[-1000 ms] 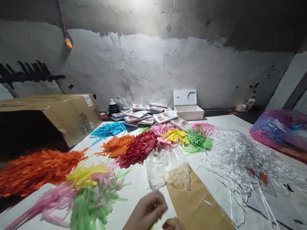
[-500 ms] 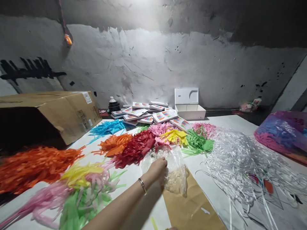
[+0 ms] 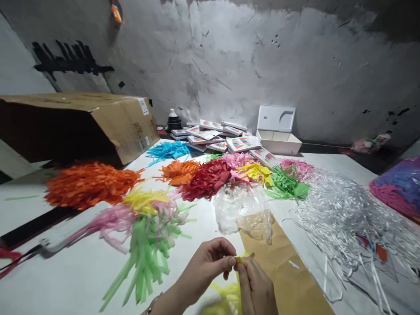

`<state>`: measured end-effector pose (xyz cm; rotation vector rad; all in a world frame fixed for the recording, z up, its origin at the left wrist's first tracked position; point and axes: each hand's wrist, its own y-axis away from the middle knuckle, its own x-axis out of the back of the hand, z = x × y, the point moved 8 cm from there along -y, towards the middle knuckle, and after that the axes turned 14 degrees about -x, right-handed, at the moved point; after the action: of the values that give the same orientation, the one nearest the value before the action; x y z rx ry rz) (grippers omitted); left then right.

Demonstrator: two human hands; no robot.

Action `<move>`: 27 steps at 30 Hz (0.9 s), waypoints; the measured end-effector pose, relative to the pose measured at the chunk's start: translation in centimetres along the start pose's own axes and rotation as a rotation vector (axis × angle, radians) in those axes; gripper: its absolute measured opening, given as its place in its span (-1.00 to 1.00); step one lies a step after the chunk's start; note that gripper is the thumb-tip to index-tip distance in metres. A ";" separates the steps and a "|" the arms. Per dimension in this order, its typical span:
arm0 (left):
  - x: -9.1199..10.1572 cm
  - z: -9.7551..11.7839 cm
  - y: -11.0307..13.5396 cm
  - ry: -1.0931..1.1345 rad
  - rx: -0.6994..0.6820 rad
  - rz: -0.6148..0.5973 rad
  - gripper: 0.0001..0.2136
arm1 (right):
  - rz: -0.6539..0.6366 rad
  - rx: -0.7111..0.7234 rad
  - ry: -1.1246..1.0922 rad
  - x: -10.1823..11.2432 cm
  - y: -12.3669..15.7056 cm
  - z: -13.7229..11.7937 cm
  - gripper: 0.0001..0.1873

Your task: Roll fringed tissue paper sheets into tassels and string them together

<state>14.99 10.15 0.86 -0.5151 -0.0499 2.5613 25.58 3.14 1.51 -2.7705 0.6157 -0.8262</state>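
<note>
Both my hands meet low in the middle of the view. My left hand [image 3: 205, 269] pinches the top end of a yellow paper strip [image 3: 243, 258] between thumb and forefinger. My right hand [image 3: 256, 286] grips the same strip just below, fingers closed. More yellow paper [image 3: 225, 299] hangs blurred under the hands. Just beyond them lies a crumpled clear plastic bag [image 3: 241, 208] on the end of a brown paper sheet [image 3: 282, 267].
Heaps of shredded paper cover the white table: orange [image 3: 88, 183], green and pink [image 3: 144, 236], red [image 3: 208, 179], blue [image 3: 169, 149]. Clear plastic strips [image 3: 344, 214] lie right. A cardboard box [image 3: 82, 124] lies left; small printed boxes [image 3: 226, 138] and an open white box [image 3: 277, 133] stand by the wall.
My left hand has come back from the plastic bag to the near edge and joined my right hand on the yellow strip. The view has swung left and down.
</note>
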 end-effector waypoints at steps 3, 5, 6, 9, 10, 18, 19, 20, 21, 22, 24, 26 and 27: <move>1.6 1.4 1.9 -0.016 -0.072 0.043 -0.70 | -0.117 0.057 0.022 -1.7 0.7 -1.6 -0.62; 2.6 2.2 2.9 -0.056 -0.096 0.045 -0.73 | -0.227 0.085 0.039 -2.6 1.2 -2.5 -0.65; 3.1 2.4 3.4 -0.070 -0.098 0.044 -0.73 | -0.291 0.102 0.045 -3.0 1.4 -3.0 -0.66; 4.0 2.4 4.8 -0.073 -0.070 0.019 -0.74 | -0.476 0.140 0.054 -3.6 1.8 -4.7 -0.68; 4.2 2.2 5.2 -0.058 -0.054 -0.001 -0.74 | -0.530 0.141 0.050 -3.7 2.0 -5.2 -0.69; 5.7 3.2 6.8 -0.237 -0.141 -0.061 -0.88 | -0.471 0.169 0.123 -4.8 3.1 -6.6 -0.68; 5.9 3.5 6.9 -0.287 -0.145 -0.052 -0.91 | -0.487 0.153 0.118 -5.1 3.3 -6.4 -0.69; 6.1 3.6 7.0 -0.317 -0.129 -0.035 -0.94 | -0.503 0.138 0.110 -5.4 3.4 -6.2 -0.70; 6.3 3.6 7.0 -0.319 -0.095 -0.011 -0.95 | -0.516 0.120 0.109 -5.6 3.4 -5.9 -0.70; 6.6 3.4 7.1 -0.303 -0.052 0.016 -0.96 | -0.528 0.108 0.112 -5.7 3.5 -5.7 -0.70; 7.0 2.8 7.3 -0.260 0.030 0.051 -0.95 | -0.561 0.114 0.127 -6.2 3.7 -5.3 -0.69; 7.3 2.1 7.5 -0.240 0.095 0.059 -0.92 | -0.567 0.152 0.143 -6.6 3.9 -4.9 -0.74; 7.4 1.7 7.6 -0.239 0.116 0.061 -0.91 | -0.537 0.187 0.153 -6.7 4.0 -4.8 -0.79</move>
<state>4.77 7.43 -1.16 -0.1675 0.0301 2.6541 16.49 2.25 1.08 -2.7377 -0.2001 -1.1344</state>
